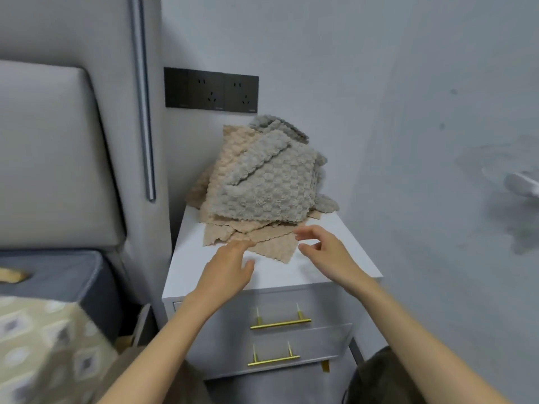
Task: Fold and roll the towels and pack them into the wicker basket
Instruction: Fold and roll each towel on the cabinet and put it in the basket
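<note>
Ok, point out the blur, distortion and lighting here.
Head view: the towel pile is fairly sharp; the right hand and the patterned cloth at lower left smear with motion blur; the wide lens bows the nightstand; light is soft, shadows faint.

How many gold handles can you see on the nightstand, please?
2. The upper handle is on the front of the nightstand, just below its top; the lower handle is directly beneath it. Only the front shows, so others may be hidden.
</note>
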The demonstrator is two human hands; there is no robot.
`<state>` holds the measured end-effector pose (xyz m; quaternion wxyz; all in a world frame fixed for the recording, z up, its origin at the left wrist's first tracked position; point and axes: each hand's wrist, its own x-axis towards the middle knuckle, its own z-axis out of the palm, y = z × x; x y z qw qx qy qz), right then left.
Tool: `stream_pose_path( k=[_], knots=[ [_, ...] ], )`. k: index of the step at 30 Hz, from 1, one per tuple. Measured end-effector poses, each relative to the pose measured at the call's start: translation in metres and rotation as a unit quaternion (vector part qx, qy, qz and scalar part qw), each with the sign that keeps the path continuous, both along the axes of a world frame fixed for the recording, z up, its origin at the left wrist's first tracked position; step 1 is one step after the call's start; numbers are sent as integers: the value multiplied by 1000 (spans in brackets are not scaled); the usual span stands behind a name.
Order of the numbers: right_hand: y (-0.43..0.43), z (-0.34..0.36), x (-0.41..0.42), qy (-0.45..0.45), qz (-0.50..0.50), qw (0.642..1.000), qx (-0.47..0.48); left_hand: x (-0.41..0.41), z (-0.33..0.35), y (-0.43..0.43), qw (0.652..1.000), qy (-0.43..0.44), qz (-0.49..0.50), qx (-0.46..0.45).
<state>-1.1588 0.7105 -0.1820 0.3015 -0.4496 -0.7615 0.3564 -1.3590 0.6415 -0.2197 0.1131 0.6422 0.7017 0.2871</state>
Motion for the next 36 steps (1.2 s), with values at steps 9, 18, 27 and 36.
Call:
stream_pose_path(
  k=[9, 18, 27, 36],
  knots=[
    [61, -72, -30, -198, 54, 971, 121, 1, -30, 68, 994, 93, -13, 62],
    [79, -67, -23, -236, 18, 956, 170, -3, -30, 125, 971, 210, -33, 110],
    [101, -52, -2, -69, -47, 996, -13, 2, -16, 139, 966, 199, 16, 164],
    [127, -41, -38, 235, -131, 932, -241, 5, -12, 140, 968, 169, 34, 181]
  ],
)
